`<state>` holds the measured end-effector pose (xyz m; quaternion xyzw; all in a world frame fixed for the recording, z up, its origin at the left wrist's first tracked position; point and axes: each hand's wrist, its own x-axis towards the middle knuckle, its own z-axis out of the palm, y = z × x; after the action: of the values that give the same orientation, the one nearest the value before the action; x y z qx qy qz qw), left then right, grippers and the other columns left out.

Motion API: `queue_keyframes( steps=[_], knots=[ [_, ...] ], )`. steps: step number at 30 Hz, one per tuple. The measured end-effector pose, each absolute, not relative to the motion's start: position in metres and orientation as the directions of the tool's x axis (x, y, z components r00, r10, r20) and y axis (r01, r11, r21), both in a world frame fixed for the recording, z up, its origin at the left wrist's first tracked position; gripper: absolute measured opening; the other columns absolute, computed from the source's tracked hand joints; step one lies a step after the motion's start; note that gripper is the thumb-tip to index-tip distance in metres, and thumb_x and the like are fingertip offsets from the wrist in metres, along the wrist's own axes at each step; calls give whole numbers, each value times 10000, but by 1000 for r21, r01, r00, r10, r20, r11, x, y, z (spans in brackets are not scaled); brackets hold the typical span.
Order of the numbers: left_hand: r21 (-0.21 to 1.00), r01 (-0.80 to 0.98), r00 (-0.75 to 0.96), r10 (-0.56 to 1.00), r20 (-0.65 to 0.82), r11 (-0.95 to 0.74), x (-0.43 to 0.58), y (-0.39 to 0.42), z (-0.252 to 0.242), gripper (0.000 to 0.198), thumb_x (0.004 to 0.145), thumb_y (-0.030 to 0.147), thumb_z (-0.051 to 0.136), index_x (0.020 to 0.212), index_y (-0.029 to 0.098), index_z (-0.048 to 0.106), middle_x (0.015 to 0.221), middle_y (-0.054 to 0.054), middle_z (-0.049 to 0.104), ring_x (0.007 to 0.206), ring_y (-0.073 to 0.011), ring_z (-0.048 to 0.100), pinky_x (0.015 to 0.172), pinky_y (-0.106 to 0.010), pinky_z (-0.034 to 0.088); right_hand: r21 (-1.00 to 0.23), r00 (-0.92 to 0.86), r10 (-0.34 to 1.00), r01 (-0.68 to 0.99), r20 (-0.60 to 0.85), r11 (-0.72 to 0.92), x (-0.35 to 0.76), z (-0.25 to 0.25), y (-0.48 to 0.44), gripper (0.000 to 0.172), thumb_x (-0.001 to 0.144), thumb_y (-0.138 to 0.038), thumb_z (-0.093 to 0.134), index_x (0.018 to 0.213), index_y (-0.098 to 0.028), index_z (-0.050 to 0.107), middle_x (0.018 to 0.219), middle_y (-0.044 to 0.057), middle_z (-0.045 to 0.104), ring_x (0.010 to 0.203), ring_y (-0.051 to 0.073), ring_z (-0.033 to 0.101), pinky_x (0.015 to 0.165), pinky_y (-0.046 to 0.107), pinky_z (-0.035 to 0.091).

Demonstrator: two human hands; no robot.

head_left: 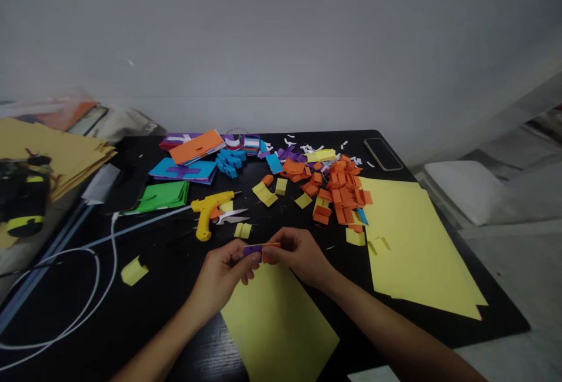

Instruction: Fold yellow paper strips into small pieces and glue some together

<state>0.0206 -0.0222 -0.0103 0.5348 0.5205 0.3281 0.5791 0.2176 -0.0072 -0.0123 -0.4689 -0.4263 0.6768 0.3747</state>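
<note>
Purple and orange paper (252, 250) is pinched by us at the far end of a yellow sheet (281, 329), our left hand (223, 274) on the purple part, our right hand (306, 254) on the orange, while a phone (383, 154) lies near the far right corner of the desk (169, 262).

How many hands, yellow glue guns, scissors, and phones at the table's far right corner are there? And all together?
Hands: 2 (left hand, right hand)
Glue gun: 1
Scissors: 1 pair
Phone at that corner: 1
Total: 5
</note>
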Motion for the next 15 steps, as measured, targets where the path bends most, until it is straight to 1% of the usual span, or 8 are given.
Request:
queue_keyframes(
  steps=[5,7,9,10,11,12,13,15],
  knots=[
    [962,190,267,932,-244,197,21,-22,-11,321,884,454,688,749,164,670,608,-3,650,552,-138,609,535,-243,493,-952,-308,909,-30,-282,-306,220,-12,-5,348,686,-425,895,821,-164,709,741,16,732,657,155,671,645,280,505],
    [960,204,278,929,-244,191,21,-23,-12,320,899,472,666,808,165,678,653,-14,668,578,-148,617,546,-251,499,-967,-300,921,23,-248,-254,226,-10,-1,311,733,-417,855,864,-174,711,771,22,736,690,172,683,657,294,519],
    [953,246,280,928,-244,176,20,-25,-10,325,918,493,635,929,171,678,698,-16,673,606,-160,623,550,-259,496,-982,-221,959,105,-176,-156,234,-6,6,266,789,-405,800,909,-186,706,816,32,742,734,194,694,685,316,537],
    [944,293,286,928,-238,152,19,-26,-9,329,931,499,615,981,178,670,705,-10,665,612,-164,617,552,-261,486,-979,-146,982,180,-120,-93,240,-5,10,235,825,-393,762,934,-193,701,834,39,743,758,207,698,708,332,544],
    [927,360,301,926,-227,110,18,-28,-6,320,946,496,593,1000,187,661,704,-3,651,621,-168,612,561,-264,475,-958,-55,998,286,-37,-20,246,-3,15,200,862,-374,719,953,-197,697,871,50,747,802,221,705,757,354,551],
    [895,444,323,923,-207,46,16,-29,-3,298,962,483,572,971,196,653,698,2,634,627,-170,604,574,-268,459,-913,4,998,405,55,48,251,-1,19,173,883,-342,684,982,-200,693,941,69,752,859,238,707,818,386,555],
    [847,530,354,917,-185,-34,13,-31,1,280,976,458,550,906,202,639,709,0,626,643,-173,603,595,-275,446,-853,40,991,513,130,91,256,0,24,171,897,-319,658,1016,-201,690,991,88,749,905,258,703,857,418,554],
    [707,688,391,904,-172,-163,7,-36,8,284,990,404,520,804,202,597,769,-22,632,683,-186,615,635,-296,430,-706,50,962,690,268,161,263,3,30,180,905,-249,615,1060,-189,683,1102,135,724,1035,306,679,944,488,533]
  ],
)
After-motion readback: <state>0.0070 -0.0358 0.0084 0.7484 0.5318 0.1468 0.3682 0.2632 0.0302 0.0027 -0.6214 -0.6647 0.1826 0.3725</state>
